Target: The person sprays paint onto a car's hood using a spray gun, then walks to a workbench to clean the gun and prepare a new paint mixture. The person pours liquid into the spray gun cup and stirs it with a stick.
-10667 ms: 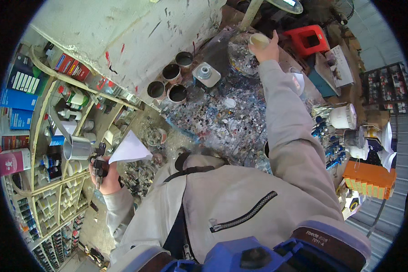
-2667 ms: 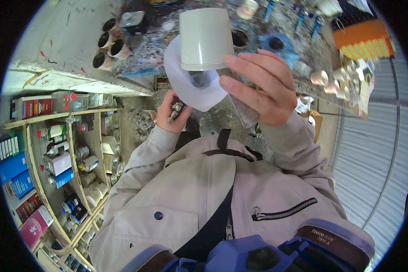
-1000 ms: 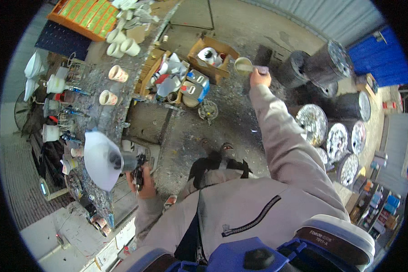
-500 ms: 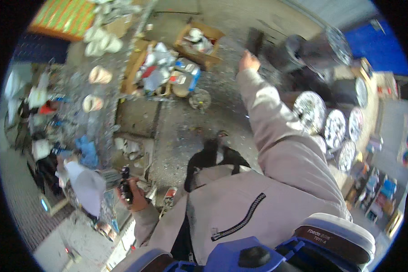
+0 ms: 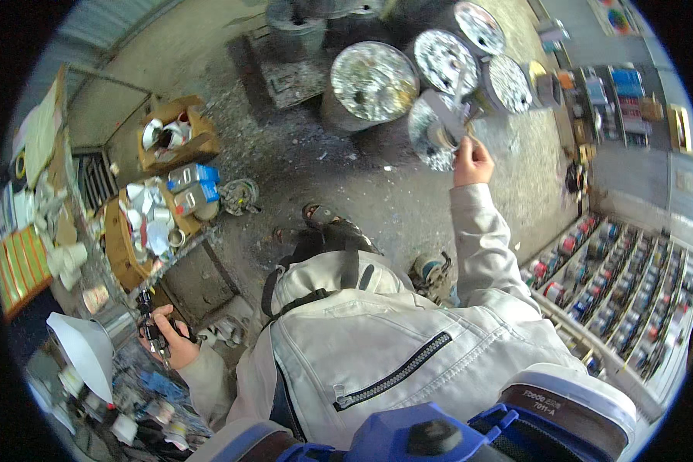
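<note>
My left hand (image 5: 175,339) is closed around the black handle of a spray gun (image 5: 151,326). On the gun sits a metal cup (image 5: 117,325) with a white flared piece (image 5: 81,353), like a paper cone, at its far end. My right arm is stretched out ahead and to the right. Between the fingers of my right hand (image 5: 472,163) is the end of a flat dark grey card (image 5: 443,112). The card is held over a paint-spattered drum (image 5: 422,129). What lies inside my right fingers is partly hidden.
Several spattered drums (image 5: 373,81) stand ahead. Paint cans line a tiered rack (image 5: 616,285) at right. At left are cardboard boxes (image 5: 131,258) of waste and a bench littered with cups (image 5: 96,298). A spattered round can (image 5: 431,269) stands on the floor near my right arm.
The view has turned to the right, bringing the can rack into sight. My right hand with the grey card is now over the drums. The left hand still holds the spray gun.
</note>
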Tool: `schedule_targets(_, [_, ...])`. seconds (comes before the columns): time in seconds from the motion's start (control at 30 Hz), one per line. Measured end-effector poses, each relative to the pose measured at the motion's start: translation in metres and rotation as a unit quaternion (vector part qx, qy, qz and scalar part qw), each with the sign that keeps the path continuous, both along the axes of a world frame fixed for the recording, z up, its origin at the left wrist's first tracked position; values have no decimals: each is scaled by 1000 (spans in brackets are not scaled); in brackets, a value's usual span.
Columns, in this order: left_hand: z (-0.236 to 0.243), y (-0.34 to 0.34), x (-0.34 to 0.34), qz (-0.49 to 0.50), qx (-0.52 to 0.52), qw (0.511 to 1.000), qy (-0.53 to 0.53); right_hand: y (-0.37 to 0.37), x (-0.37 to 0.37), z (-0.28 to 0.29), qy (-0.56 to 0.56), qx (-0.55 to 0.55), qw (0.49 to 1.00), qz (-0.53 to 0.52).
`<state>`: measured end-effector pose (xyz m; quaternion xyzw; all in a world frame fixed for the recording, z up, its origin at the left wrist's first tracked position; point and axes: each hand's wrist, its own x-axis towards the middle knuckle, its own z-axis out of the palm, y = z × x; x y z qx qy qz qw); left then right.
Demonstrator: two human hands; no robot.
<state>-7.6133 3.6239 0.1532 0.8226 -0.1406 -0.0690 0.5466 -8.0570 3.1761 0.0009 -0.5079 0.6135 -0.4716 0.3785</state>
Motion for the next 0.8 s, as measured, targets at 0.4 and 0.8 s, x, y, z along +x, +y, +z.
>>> schedule_targets(0.4, [4,-54,-35,-82,-27,996,16,-47,-123,-61,272,222,934,-67])
schedule_targets(0.8, [-3,-19,-42,19,-47,993,108,-89,-150,-143,181,183,965,-47])
